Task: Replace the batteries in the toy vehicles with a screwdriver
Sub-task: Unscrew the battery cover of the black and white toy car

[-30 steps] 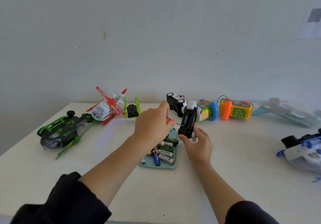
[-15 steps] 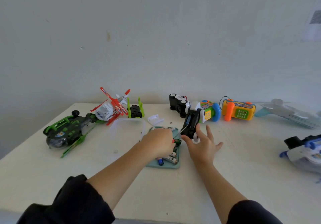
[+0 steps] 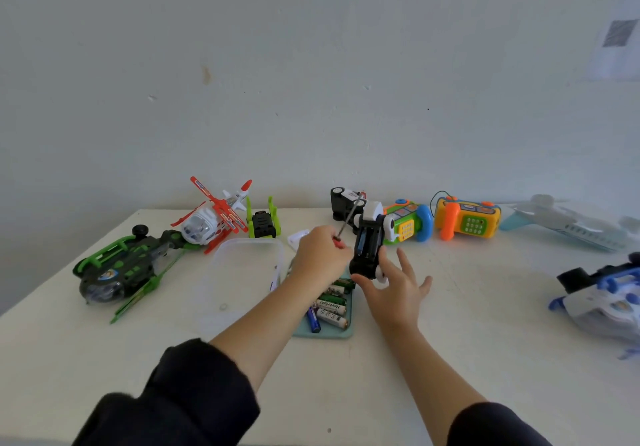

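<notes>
- A teal tray point(image 3: 325, 332) of batteries point(image 3: 331, 307) lay nearest me on the desk point(image 3: 450, 341).
- My right grip point(image 3: 393, 293) pinched the black toy car point(image 3: 367, 248), its other fingers spread, tilting it just above the tray.
- My left grip point(image 3: 320, 253) curled round the screwdriver point(image 3: 348, 221), shaft pointing up and away.

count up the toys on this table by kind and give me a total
Helicopters: 2
Cars: 3
Phones: 2
Planes: 2
Total: 9
</notes>
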The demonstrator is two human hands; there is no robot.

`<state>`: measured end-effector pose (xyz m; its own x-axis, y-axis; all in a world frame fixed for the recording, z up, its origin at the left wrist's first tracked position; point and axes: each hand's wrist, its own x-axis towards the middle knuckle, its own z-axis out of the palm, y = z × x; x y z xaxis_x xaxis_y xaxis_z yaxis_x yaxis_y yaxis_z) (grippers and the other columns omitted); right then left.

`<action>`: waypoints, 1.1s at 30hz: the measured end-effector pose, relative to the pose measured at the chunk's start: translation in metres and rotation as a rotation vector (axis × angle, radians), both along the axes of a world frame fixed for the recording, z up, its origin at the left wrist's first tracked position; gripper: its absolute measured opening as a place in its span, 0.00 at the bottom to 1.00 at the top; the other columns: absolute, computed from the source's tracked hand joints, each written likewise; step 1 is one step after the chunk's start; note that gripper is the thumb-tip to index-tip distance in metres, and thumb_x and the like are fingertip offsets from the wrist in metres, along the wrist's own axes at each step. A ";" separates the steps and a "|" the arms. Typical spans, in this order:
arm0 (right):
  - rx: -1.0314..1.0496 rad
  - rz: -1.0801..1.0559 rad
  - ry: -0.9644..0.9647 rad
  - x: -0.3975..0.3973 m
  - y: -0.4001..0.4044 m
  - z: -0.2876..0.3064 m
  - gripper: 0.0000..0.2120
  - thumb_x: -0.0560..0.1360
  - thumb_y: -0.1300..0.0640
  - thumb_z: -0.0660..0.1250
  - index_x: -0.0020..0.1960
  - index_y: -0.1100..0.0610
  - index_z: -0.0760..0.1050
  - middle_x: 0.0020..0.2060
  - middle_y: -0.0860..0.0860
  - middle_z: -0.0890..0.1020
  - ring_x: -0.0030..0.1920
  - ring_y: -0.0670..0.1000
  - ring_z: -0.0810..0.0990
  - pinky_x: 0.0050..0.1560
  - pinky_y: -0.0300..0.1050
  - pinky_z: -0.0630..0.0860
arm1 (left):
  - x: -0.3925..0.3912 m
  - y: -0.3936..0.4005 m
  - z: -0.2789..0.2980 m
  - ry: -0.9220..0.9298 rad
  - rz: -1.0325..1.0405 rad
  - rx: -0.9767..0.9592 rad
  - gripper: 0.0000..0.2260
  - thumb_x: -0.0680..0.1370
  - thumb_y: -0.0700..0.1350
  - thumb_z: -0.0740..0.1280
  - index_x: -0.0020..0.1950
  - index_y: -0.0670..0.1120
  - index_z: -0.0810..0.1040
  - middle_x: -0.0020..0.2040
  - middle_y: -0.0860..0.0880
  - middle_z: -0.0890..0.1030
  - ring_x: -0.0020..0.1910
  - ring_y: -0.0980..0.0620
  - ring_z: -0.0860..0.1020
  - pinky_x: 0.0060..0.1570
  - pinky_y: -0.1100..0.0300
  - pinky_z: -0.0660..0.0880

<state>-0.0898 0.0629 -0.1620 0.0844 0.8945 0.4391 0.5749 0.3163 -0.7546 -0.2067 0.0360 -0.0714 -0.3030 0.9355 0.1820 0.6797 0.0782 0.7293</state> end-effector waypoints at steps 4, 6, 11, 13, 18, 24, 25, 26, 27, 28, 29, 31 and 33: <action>0.034 -0.003 -0.028 0.000 0.002 -0.004 0.28 0.69 0.48 0.74 0.67 0.51 0.72 0.44 0.47 0.83 0.74 0.48 0.61 0.69 0.65 0.41 | 0.019 0.021 -0.008 0.053 0.039 -0.057 0.09 0.74 0.48 0.69 0.45 0.42 0.76 0.40 0.48 0.77 0.40 0.48 0.75 0.38 0.60 0.69; 0.046 -0.007 -0.023 0.000 0.001 -0.004 0.28 0.68 0.50 0.75 0.67 0.51 0.73 0.44 0.48 0.84 0.73 0.49 0.61 0.69 0.65 0.42 | 0.022 0.025 -0.011 0.083 0.076 -0.076 0.10 0.75 0.49 0.68 0.43 0.43 0.74 0.39 0.48 0.75 0.40 0.48 0.75 0.37 0.59 0.69; 0.073 0.019 -0.099 -0.002 0.003 -0.006 0.30 0.68 0.49 0.75 0.68 0.50 0.71 0.49 0.47 0.84 0.73 0.49 0.62 0.69 0.66 0.42 | 0.016 0.021 -0.004 0.234 0.080 -0.093 0.12 0.73 0.45 0.66 0.34 0.44 0.67 0.30 0.48 0.70 0.33 0.46 0.73 0.27 0.61 0.61; 0.060 0.018 -0.108 -0.002 0.004 -0.007 0.30 0.68 0.48 0.74 0.69 0.50 0.70 0.51 0.47 0.83 0.73 0.48 0.61 0.69 0.64 0.41 | 0.005 0.019 0.001 0.200 0.062 -0.113 0.13 0.72 0.45 0.68 0.32 0.45 0.66 0.29 0.49 0.70 0.31 0.50 0.70 0.27 0.61 0.64; 0.015 0.015 -0.062 0.001 0.003 -0.005 0.30 0.70 0.47 0.72 0.70 0.50 0.68 0.52 0.48 0.82 0.73 0.47 0.60 0.70 0.61 0.41 | -0.053 -0.001 0.016 0.404 0.163 -0.227 0.12 0.76 0.45 0.66 0.35 0.45 0.69 0.31 0.49 0.73 0.28 0.53 0.72 0.27 0.61 0.68; 0.017 0.060 0.017 0.001 0.005 -0.007 0.32 0.70 0.50 0.74 0.71 0.54 0.67 0.57 0.51 0.80 0.71 0.49 0.65 0.71 0.57 0.48 | -0.085 -0.030 0.006 0.524 0.254 -0.358 0.04 0.75 0.43 0.64 0.44 0.44 0.69 0.38 0.49 0.73 0.38 0.50 0.74 0.32 0.61 0.67; 0.023 0.068 0.026 0.000 0.005 -0.007 0.33 0.70 0.50 0.74 0.71 0.54 0.67 0.58 0.51 0.79 0.70 0.50 0.67 0.71 0.57 0.49 | -0.080 -0.032 0.005 0.437 0.217 -0.323 0.05 0.76 0.43 0.64 0.46 0.45 0.68 0.37 0.49 0.71 0.36 0.51 0.72 0.32 0.60 0.68; 0.032 0.073 0.030 0.000 0.006 -0.008 0.33 0.69 0.51 0.75 0.71 0.54 0.67 0.57 0.52 0.80 0.68 0.52 0.70 0.71 0.57 0.51 | -0.072 -0.032 0.004 0.285 0.168 -0.282 0.06 0.76 0.43 0.64 0.48 0.45 0.68 0.37 0.50 0.71 0.33 0.52 0.71 0.30 0.61 0.68; 0.038 0.075 0.026 0.000 0.007 -0.008 0.33 0.69 0.51 0.75 0.71 0.54 0.68 0.54 0.52 0.80 0.65 0.53 0.73 0.70 0.59 0.54 | -0.061 -0.033 0.004 0.084 0.118 -0.265 0.07 0.77 0.41 0.64 0.51 0.45 0.67 0.38 0.49 0.72 0.31 0.53 0.71 0.28 0.62 0.67; 0.037 0.074 0.016 -0.001 0.007 -0.009 0.33 0.68 0.51 0.75 0.71 0.54 0.68 0.51 0.51 0.80 0.62 0.55 0.75 0.69 0.60 0.56 | -0.051 -0.034 0.004 -0.115 0.076 -0.276 0.09 0.76 0.39 0.63 0.55 0.45 0.67 0.37 0.47 0.73 0.29 0.53 0.70 0.26 0.62 0.67; 0.032 0.075 0.006 -0.001 0.007 -0.009 0.34 0.68 0.50 0.75 0.70 0.54 0.68 0.47 0.49 0.78 0.60 0.55 0.76 0.68 0.61 0.57 | -0.042 -0.034 0.001 -0.257 0.051 -0.297 0.13 0.76 0.36 0.62 0.59 0.44 0.68 0.36 0.46 0.74 0.28 0.52 0.70 0.25 0.61 0.67; 0.015 0.081 0.005 0.000 0.007 -0.008 0.34 0.68 0.51 0.75 0.71 0.54 0.68 0.42 0.43 0.72 0.55 0.55 0.77 0.66 0.63 0.60 | -0.035 -0.032 -0.010 -0.282 0.042 -0.346 0.18 0.77 0.34 0.59 0.66 0.44 0.66 0.37 0.44 0.74 0.30 0.50 0.71 0.28 0.57 0.70; 0.011 0.097 0.027 0.001 0.006 -0.007 0.33 0.68 0.51 0.75 0.70 0.53 0.68 0.37 0.39 0.68 0.45 0.50 0.75 0.65 0.63 0.62 | -0.037 -0.032 -0.017 -0.059 0.088 -0.355 0.17 0.78 0.34 0.58 0.66 0.43 0.65 0.44 0.44 0.74 0.37 0.49 0.74 0.35 0.54 0.75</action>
